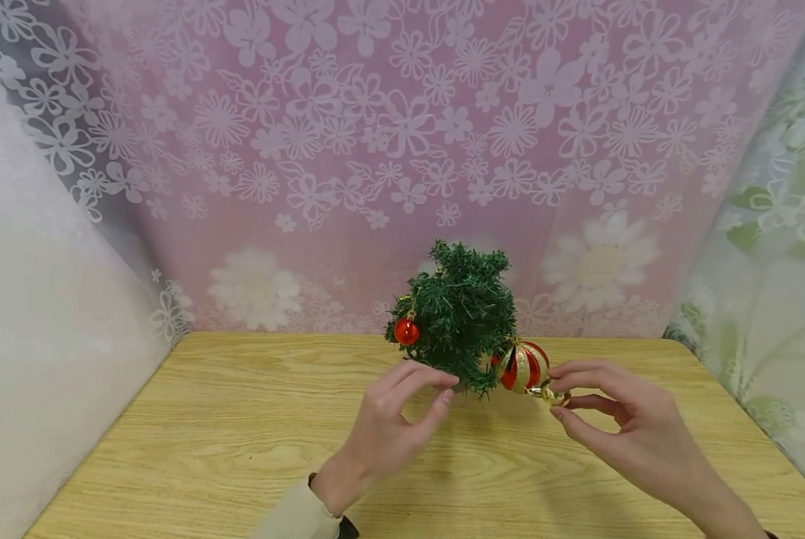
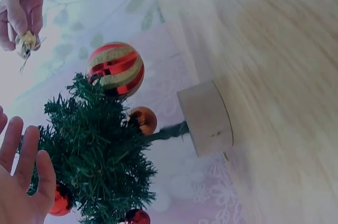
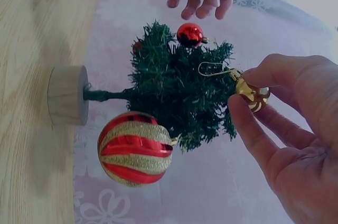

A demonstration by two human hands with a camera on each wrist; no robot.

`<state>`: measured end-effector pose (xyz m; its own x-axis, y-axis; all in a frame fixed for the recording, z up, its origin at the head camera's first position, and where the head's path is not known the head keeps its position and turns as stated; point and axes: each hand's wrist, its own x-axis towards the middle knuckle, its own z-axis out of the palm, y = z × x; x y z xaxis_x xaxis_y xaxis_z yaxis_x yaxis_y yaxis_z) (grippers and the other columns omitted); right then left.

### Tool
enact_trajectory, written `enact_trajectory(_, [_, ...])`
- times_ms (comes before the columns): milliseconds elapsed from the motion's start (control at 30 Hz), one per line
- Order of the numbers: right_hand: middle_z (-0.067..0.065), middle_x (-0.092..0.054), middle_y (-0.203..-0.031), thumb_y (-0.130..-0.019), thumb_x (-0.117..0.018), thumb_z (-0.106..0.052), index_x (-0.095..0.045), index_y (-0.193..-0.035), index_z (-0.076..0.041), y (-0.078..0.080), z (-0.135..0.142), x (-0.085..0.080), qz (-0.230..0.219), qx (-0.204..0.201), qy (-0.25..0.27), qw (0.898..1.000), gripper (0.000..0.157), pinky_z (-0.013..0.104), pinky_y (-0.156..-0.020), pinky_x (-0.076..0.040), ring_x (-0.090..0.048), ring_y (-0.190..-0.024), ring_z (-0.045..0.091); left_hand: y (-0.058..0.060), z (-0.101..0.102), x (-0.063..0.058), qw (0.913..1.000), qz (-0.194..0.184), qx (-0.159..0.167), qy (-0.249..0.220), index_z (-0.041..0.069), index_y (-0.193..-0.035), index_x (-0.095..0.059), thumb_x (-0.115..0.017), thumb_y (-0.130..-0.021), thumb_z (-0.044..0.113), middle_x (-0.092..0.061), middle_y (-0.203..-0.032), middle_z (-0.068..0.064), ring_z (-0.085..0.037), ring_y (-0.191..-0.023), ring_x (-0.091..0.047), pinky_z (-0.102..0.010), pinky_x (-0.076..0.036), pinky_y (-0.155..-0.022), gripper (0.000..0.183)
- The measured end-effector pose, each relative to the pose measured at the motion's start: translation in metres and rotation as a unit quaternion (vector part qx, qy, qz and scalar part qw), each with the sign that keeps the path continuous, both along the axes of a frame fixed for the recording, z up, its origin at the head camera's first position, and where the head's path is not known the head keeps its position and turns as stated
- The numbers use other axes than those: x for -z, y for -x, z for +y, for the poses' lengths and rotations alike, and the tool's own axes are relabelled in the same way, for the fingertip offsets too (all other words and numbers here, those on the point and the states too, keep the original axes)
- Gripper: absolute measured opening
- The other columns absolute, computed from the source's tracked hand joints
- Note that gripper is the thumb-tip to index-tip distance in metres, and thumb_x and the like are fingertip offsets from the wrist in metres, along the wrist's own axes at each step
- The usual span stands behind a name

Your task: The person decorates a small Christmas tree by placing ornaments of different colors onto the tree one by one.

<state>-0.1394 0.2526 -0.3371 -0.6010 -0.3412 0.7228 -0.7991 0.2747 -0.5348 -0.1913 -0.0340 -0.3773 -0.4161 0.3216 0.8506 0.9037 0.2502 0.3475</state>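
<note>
A small green artificial Christmas tree (image 1: 466, 307) stands near the table's back edge on a round wooden base (image 2: 206, 118). My right hand (image 1: 638, 427) pinches a shiny gold bauble (image 3: 257, 97) between thumb and fingers, at the tree's right side. From the bauble's cap a thin thread loop (image 3: 208, 74) points towards the branches. Close by hangs a large red-and-gold striped bauble (image 1: 526, 367). My left hand (image 1: 395, 419) holds nothing; it hovers in front of the tree's lower left, fingers loosely extended, thumb apart from the index finger.
A small red bauble (image 1: 406, 331) hangs at the tree's left. In the left wrist view a copper-coloured bauble (image 2: 142, 121) hangs near the trunk, with another red one (image 2: 137, 217) lower down. Behind the wooden table (image 1: 240, 419) is a pink flowered curtain (image 1: 348, 150).
</note>
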Motion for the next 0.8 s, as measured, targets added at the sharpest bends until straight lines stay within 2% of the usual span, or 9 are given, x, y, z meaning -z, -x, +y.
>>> enact_trajectory(233, [0.011,-0.067,-0.12,-0.064,-0.07,0.036,-0.068,-0.109,0.009,0.003,-0.009,0.001,0.004,-0.023,0.005,1.0,0.053,0.021,-0.082,-0.06,-0.069,-0.111,0.007,-0.006,0.005,0.003,0.9984,-0.052,0.02,-0.002,0.013,-0.111,-0.073,-0.069,-0.095,0.005,-0.074,-0.098,0.001,-0.007,-0.089,-0.069,-0.018,-0.056,-0.078,0.019])
enact_trajectory(433, [0.009,-0.067,-0.121,-0.069,-0.072,0.032,-0.068,-0.11,0.006,0.002,-0.018,0.0,-0.007,-0.033,0.001,0.999,0.048,0.022,-0.083,-0.06,-0.069,-0.111,0.007,-0.011,0.008,0.002,0.9925,-0.119,0.03,-0.004,0.013,-0.113,-0.073,-0.067,-0.097,0.011,-0.075,-0.099,0.001,-0.005,-0.089,-0.068,-0.024,-0.057,-0.075,0.017])
enact_trajectory(533, [0.005,-0.066,-0.122,-0.069,-0.073,0.031,-0.069,-0.11,0.002,0.0,-0.023,0.0,-0.012,-0.02,-0.016,1.0,0.05,0.022,-0.083,-0.06,-0.068,-0.111,0.005,-0.014,0.009,0.0,0.9853,-0.167,0.036,-0.003,0.013,-0.114,-0.073,-0.067,-0.098,0.014,-0.075,-0.099,0.002,-0.004,-0.09,-0.068,-0.026,-0.058,-0.075,0.017])
enact_trajectory(700, [0.003,-0.067,-0.123,-0.068,-0.074,0.03,-0.071,-0.112,-0.006,0.0,-0.03,-0.001,-0.005,-0.02,-0.03,0.999,0.057,0.022,-0.083,-0.06,-0.069,-0.111,0.006,-0.018,0.01,-0.003,0.9657,-0.254,0.052,-0.004,0.014,-0.116,-0.074,-0.067,-0.1,0.022,-0.076,-0.1,0.001,-0.002,-0.09,-0.068,-0.024,-0.058,-0.074,0.02])
enact_trajectory(800, [0.001,-0.067,-0.124,-0.07,-0.076,0.027,-0.072,-0.112,-0.01,0.0,-0.034,-0.001,-0.011,-0.019,-0.04,0.999,0.056,0.022,-0.082,-0.06,-0.069,-0.111,0.006,-0.019,0.011,-0.005,0.9576,-0.282,0.059,-0.007,0.014,-0.118,-0.073,-0.065,-0.101,0.025,-0.077,-0.101,0.001,-0.002,-0.089,-0.068,-0.024,-0.058,-0.073,0.022])
